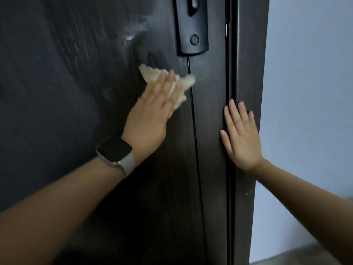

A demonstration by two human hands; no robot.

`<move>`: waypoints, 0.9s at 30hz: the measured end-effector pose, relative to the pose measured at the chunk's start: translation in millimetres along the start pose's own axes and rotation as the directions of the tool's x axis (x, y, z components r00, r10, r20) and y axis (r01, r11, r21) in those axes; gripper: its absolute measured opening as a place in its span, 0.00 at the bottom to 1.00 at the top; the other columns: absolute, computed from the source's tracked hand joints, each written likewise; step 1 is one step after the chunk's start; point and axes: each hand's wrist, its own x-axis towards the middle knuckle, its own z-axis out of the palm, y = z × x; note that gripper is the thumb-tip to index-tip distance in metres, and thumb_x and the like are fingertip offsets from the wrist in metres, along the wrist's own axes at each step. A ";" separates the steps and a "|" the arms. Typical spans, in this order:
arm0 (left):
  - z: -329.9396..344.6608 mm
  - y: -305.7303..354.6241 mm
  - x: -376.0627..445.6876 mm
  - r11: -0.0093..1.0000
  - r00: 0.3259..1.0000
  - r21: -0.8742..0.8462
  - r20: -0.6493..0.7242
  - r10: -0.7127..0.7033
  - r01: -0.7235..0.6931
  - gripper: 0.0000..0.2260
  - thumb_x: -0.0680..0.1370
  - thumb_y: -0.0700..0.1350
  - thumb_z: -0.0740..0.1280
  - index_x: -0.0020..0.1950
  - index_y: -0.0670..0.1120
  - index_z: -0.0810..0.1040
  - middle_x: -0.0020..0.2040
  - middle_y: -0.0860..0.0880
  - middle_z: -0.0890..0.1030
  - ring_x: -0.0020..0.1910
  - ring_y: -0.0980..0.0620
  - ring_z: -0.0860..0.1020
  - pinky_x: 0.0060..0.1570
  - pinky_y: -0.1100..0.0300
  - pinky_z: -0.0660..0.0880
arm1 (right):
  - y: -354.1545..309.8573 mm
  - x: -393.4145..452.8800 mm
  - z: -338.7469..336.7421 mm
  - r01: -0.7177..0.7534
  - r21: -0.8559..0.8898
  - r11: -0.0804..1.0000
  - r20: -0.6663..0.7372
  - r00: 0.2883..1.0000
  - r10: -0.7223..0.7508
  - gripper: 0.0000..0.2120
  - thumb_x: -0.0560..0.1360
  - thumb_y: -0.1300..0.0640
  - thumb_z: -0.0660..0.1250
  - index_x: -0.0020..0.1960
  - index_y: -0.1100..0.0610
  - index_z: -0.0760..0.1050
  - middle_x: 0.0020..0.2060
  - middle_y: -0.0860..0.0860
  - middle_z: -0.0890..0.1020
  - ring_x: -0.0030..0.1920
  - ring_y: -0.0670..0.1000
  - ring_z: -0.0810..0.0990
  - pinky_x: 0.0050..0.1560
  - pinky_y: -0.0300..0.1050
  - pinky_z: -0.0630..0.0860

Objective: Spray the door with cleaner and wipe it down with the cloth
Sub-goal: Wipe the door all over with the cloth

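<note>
against the dark door (pixel 80 131), just below the black lock plate (pixel 193 25): left hand (pixel 152 111) flat, fingers (pixel 168 81) straight and slightly spread, pressing a pale cloth (pixel 183 83) to the panel. cloth crumpled, poking out past the fingertips above and to the right, crossing the thin vertical groove in the door. left forearm reaching up from lower left, wrist bent slightly back, pale-banded smartwatch (pixel 115 153) on the wrist with its dark face toward the camera. hand and cloth a little blurred.

to the right, on the door frame (pixel 248 73) at the seam with the door: right hand (pixel 241 136) flat, palm down, fingers straight and close together, pointing up, thumb splayed toward the door edge, holding nothing. right forearm coming in from the lower right corner.

above and left of the cloth, wet streaks and a shiny smear (pixel 131 37) on the door surface. beyond the frame, pale wall (pixel 309 92) and a strip of grey floor (pixel 282 255) at the bottom.
</note>
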 end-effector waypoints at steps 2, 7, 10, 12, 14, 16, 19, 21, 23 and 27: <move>24.1 27.5 -36.0 0.994 0.993 0.010 0.032 0.110 -0.110 0.30 0.75 0.33 0.52 0.78 0.39 0.59 0.78 0.39 0.58 0.78 0.41 0.56 0.76 0.49 0.49 | -0.4 -15.1 11.3 0.004 -0.019 1.000 -0.034 0.999 -0.004 0.26 0.82 0.53 0.51 0.77 0.63 0.54 0.76 0.56 0.54 0.78 0.52 0.44 0.77 0.50 0.46; 72.6 89.0 -116.9 0.921 0.899 0.011 0.220 0.378 -0.390 0.28 0.76 0.34 0.48 0.77 0.40 0.61 0.78 0.40 0.60 0.76 0.42 0.61 0.75 0.49 0.48 | -0.6 -15.1 8.5 0.019 0.024 1.000 -0.049 0.999 -0.017 0.26 0.81 0.56 0.51 0.76 0.66 0.54 0.75 0.64 0.57 0.76 0.61 0.52 0.77 0.51 0.46; 74.0 85.8 -118.3 0.909 0.873 0.023 0.293 0.391 -0.416 0.28 0.77 0.36 0.51 0.78 0.40 0.56 0.78 0.39 0.57 0.77 0.41 0.60 0.75 0.47 0.50 | -2.7 -11.2 7.9 0.010 0.035 0.999 -0.034 0.999 -0.009 0.26 0.81 0.56 0.50 0.76 0.66 0.54 0.75 0.65 0.57 0.76 0.62 0.51 0.77 0.51 0.45; 60.2 70.1 -95.4 0.940 0.919 0.003 0.212 0.332 -0.340 0.27 0.77 0.36 0.52 0.78 0.38 0.58 0.78 0.38 0.60 0.76 0.40 0.60 0.74 0.46 0.56 | -1.4 -9.8 6.7 0.000 0.030 1.000 -0.020 1.000 0.000 0.26 0.81 0.56 0.50 0.76 0.66 0.53 0.75 0.64 0.56 0.77 0.60 0.50 0.77 0.50 0.44; 41.3 48.5 -57.1 0.970 0.964 -0.027 0.101 0.245 -0.244 0.27 0.77 0.35 0.50 0.77 0.37 0.60 0.77 0.38 0.60 0.77 0.40 0.59 0.74 0.45 0.59 | 1.2 -9.8 2.6 -0.010 0.046 0.999 0.005 1.000 0.009 0.27 0.81 0.55 0.51 0.77 0.65 0.52 0.76 0.62 0.53 0.78 0.57 0.46 0.78 0.49 0.42; 23.5 30.8 -10.7 0.983 0.983 -0.019 0.003 0.182 -0.182 0.26 0.77 0.34 0.52 0.77 0.38 0.62 0.77 0.39 0.60 0.77 0.40 0.59 0.74 0.45 0.59 | 4.2 -9.5 -4.2 -0.011 0.100 0.995 0.032 0.999 0.008 0.27 0.81 0.55 0.52 0.77 0.64 0.51 0.77 0.58 0.50 0.78 0.53 0.43 0.77 0.47 0.41; 11.7 21.0 40.9 0.982 0.979 0.030 -0.085 0.187 -0.185 0.22 0.80 0.39 0.61 0.75 0.38 0.66 0.77 0.37 0.61 0.76 0.38 0.60 0.74 0.46 0.56 | 8.1 -9.4 -13.3 -0.046 0.194 0.980 0.069 0.997 0.033 0.28 0.82 0.55 0.52 0.78 0.62 0.47 0.78 0.54 0.45 0.78 0.52 0.43 0.77 0.46 0.41; 12.6 21.5 58.9 0.980 0.977 0.062 -0.090 0.195 -0.190 0.21 0.81 0.42 0.61 0.75 0.41 0.67 0.77 0.36 0.58 0.77 0.37 0.57 0.75 0.46 0.52 | 13.0 -5.6 -18.4 -0.082 0.222 0.972 0.064 0.995 0.070 0.28 0.82 0.53 0.51 0.78 0.60 0.46 0.78 0.53 0.44 0.78 0.54 0.43 0.78 0.48 0.42; 19.6 24.6 65.1 0.983 0.981 0.060 -0.078 0.180 -0.175 0.22 0.83 0.44 0.58 0.77 0.43 0.64 0.78 0.34 0.55 0.78 0.36 0.52 0.77 0.47 0.47 | 17.1 -3.6 -19.4 -0.107 0.239 0.965 0.082 0.993 0.090 0.28 0.82 0.53 0.50 0.78 0.60 0.46 0.78 0.53 0.43 0.78 0.55 0.42 0.78 0.49 0.42; 40.1 41.6 56.8 0.998 0.989 0.045 -0.139 0.059 -0.054 0.25 0.83 0.43 0.58 0.79 0.41 0.57 0.78 0.34 0.54 0.78 0.37 0.52 0.77 0.46 0.48 | 16.8 -31.9 -0.6 -0.120 0.216 0.969 0.084 0.991 0.104 0.28 0.83 0.53 0.49 0.78 0.61 0.43 0.78 0.53 0.43 0.78 0.53 0.42 0.78 0.48 0.42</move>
